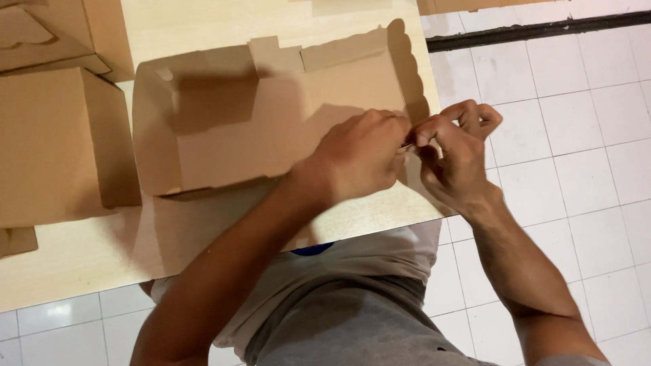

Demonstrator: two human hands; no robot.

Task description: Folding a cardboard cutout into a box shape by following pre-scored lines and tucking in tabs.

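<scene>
Brown cardboard box [271,129] (half-folded, scalloped edge) has its right flap pinched by left hand [359,159] and right hand [453,157] fingers.

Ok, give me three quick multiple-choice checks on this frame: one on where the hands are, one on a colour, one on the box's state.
1. Where do both hands meet on the half-folded cardboard box?
A. at its far left wall
B. at its right-hand edge
C. inside its middle

2. What colour is the floor?
A. white tiles
B. dark wood
C. green carpet

3. What state is that box in?
A. closed and taped
B. crushed flat
C. open on top, walls partly up

Answers:
1 B, the left hand and right hand pinch together by the scalloped flap on the right.
2 A, pale square tiles show beside the table.
3 C, the inside is visible and the flaps stand unfolded.
</scene>
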